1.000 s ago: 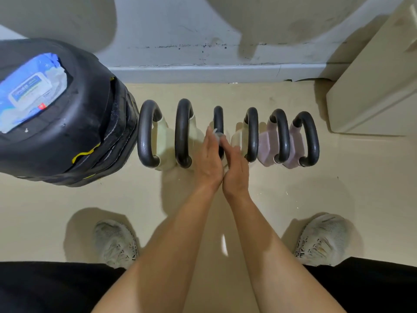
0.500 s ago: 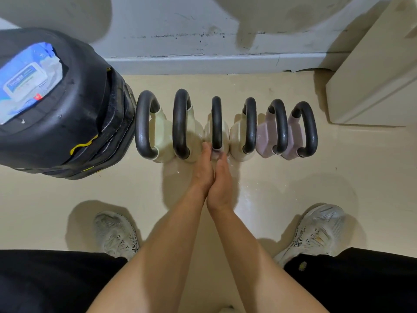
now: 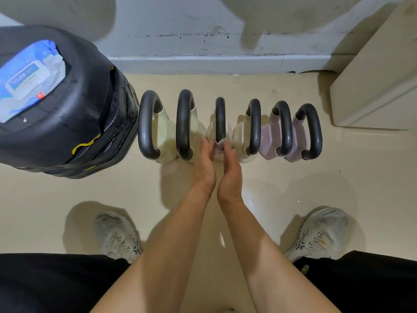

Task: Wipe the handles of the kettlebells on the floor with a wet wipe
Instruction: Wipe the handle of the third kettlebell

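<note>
Several kettlebells stand in a row on the beige floor, with dark grey handles; the left ones are cream, the two at right lilac. The third kettlebell's handle (image 3: pixel 220 116) is in the middle. A white wet wipe (image 3: pixel 218 147) is wrapped round the near, lower end of that handle. My left hand (image 3: pixel 205 163) and my right hand (image 3: pixel 230 169) press it from either side, palms facing each other, fingertips at the handle's base. Much of the wipe is hidden between my fingers.
A black stack of weight plates (image 3: pixel 67 123) stands at left with a blue pack of wet wipes (image 3: pixel 27 80) on top. A grey wall with skirting (image 3: pixel 214 64) runs behind the row. A cream cabinet (image 3: pixel 379 86) is at right. My white shoes (image 3: pixel 117 236) (image 3: pixel 320 233) flank my arms.
Both hands slid down the third handle from near its top to its near base, carrying the wipe. The camera has shifted slightly.
</note>
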`<state>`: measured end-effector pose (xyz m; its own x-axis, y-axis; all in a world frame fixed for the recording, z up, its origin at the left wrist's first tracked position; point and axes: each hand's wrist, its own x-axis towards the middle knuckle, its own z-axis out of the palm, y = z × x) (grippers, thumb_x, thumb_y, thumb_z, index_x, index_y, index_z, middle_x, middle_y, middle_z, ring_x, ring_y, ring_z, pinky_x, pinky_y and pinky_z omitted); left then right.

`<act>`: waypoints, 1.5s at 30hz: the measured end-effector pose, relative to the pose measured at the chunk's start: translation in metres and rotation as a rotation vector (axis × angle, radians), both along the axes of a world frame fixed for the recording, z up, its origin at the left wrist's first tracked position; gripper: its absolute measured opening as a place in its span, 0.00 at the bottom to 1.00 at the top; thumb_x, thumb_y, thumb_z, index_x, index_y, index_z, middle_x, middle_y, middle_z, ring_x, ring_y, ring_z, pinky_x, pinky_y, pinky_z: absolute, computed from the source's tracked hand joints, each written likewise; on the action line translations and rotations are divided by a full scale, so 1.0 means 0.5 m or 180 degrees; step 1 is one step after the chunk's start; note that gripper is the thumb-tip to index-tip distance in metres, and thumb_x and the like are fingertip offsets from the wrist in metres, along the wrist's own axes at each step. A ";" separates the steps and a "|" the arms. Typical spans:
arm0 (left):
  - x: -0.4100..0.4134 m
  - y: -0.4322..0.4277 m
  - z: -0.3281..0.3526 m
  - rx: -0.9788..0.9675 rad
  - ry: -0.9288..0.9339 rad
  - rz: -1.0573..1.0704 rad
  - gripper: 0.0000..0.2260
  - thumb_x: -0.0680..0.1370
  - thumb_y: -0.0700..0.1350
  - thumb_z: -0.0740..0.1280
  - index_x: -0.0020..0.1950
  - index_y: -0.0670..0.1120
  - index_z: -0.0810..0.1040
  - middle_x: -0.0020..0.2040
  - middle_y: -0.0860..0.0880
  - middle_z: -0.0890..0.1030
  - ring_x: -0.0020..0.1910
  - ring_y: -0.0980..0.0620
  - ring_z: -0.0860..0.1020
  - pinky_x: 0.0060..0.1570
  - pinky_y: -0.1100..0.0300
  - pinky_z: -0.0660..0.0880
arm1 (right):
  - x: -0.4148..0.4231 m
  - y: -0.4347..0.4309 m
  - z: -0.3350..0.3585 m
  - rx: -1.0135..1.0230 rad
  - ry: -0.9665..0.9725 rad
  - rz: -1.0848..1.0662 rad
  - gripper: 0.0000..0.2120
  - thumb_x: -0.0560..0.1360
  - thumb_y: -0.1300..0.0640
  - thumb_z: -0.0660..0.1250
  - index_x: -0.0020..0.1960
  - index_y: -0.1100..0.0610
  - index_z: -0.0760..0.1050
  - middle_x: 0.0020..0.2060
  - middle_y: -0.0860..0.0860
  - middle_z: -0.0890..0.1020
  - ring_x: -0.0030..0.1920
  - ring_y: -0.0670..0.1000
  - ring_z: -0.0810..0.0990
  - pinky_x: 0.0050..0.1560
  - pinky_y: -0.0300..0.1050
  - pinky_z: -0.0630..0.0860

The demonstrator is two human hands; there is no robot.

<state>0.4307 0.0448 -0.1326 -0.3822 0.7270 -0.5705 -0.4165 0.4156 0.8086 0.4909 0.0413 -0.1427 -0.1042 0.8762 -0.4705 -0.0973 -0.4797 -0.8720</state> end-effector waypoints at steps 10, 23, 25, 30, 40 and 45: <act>-0.029 0.099 0.026 0.0322 -0.0067 -0.0138 0.24 0.85 0.60 0.46 0.54 0.56 0.81 0.54 0.54 0.84 0.55 0.61 0.79 0.59 0.60 0.69 | -0.013 0.144 0.023 0.0225 -0.0001 0.0783 0.23 0.88 0.45 0.51 0.55 0.56 0.82 0.48 0.46 0.86 0.48 0.35 0.84 0.48 0.27 0.76; -0.042 0.077 0.014 -0.0307 0.2657 -0.0578 0.10 0.82 0.51 0.63 0.55 0.49 0.82 0.43 0.53 0.85 0.41 0.56 0.83 0.46 0.58 0.80 | -0.017 0.110 0.036 0.0327 -0.0409 0.0517 0.22 0.84 0.39 0.55 0.47 0.52 0.81 0.40 0.50 0.84 0.47 0.50 0.83 0.55 0.48 0.78; -0.036 0.053 0.015 -0.0466 0.2830 -0.0563 0.11 0.82 0.52 0.64 0.51 0.47 0.82 0.41 0.52 0.85 0.39 0.54 0.83 0.44 0.54 0.81 | -0.010 0.068 0.036 0.0536 -0.0699 0.0510 0.21 0.86 0.41 0.51 0.45 0.49 0.77 0.36 0.44 0.81 0.39 0.44 0.79 0.45 0.39 0.73; -0.027 0.002 0.039 -0.0733 0.3092 -0.1072 0.06 0.79 0.46 0.65 0.45 0.49 0.81 0.36 0.52 0.82 0.37 0.53 0.81 0.42 0.53 0.80 | 0.021 0.001 0.045 0.0398 -0.1257 0.0774 0.16 0.85 0.51 0.53 0.55 0.50 0.80 0.46 0.45 0.83 0.47 0.46 0.80 0.45 0.42 0.71; -0.035 -0.019 0.148 -0.0609 0.3008 -0.1178 0.05 0.74 0.40 0.69 0.41 0.46 0.83 0.37 0.51 0.82 0.37 0.53 0.79 0.34 0.65 0.73 | 0.096 0.006 0.087 0.0161 -0.1210 0.0595 0.13 0.78 0.59 0.60 0.54 0.46 0.78 0.52 0.52 0.85 0.55 0.56 0.84 0.62 0.56 0.79; -0.036 -0.026 0.180 -0.0521 0.3317 -0.1302 0.05 0.74 0.40 0.69 0.40 0.48 0.81 0.35 0.51 0.81 0.36 0.52 0.79 0.35 0.60 0.75 | 0.108 0.055 0.067 0.0468 -0.0908 0.0680 0.17 0.77 0.55 0.60 0.64 0.51 0.77 0.53 0.50 0.82 0.55 0.58 0.82 0.65 0.61 0.78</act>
